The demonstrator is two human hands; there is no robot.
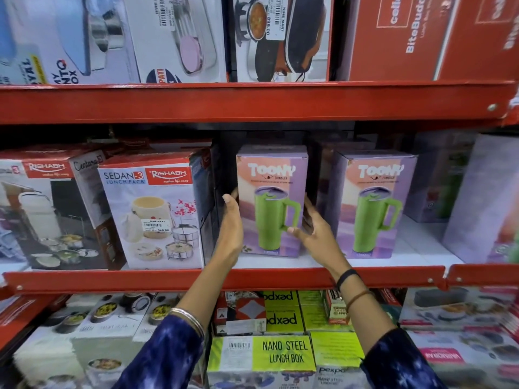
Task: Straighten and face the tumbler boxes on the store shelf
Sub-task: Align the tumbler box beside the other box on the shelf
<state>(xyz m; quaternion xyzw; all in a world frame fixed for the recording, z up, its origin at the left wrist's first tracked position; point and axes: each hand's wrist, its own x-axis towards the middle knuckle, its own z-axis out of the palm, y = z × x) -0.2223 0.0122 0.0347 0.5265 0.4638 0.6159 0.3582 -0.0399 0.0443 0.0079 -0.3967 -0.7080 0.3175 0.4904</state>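
Note:
Two purple-and-peach Toony tumbler boxes with a green mug pictured stand upright on the white middle shelf, fronts facing me. My hands flank the left tumbler box (271,203). My left hand (231,226) lies flat along its left side, fingers straight. My right hand (311,228) cups its lower right corner with fingers spread and the thumb across the front. The right tumbler box (373,206) stands a short gap away, untouched. A larger purple box (483,197) at the far right is angled, with its side towards me.
A Rishabh Sedan-3 lunch pack box (153,211) stands close to the left of my left hand. The red shelf lip (252,277) runs under my wrists and a red beam (252,102) spans overhead. Nano Steel lunch boxes (283,352) fill the shelf below.

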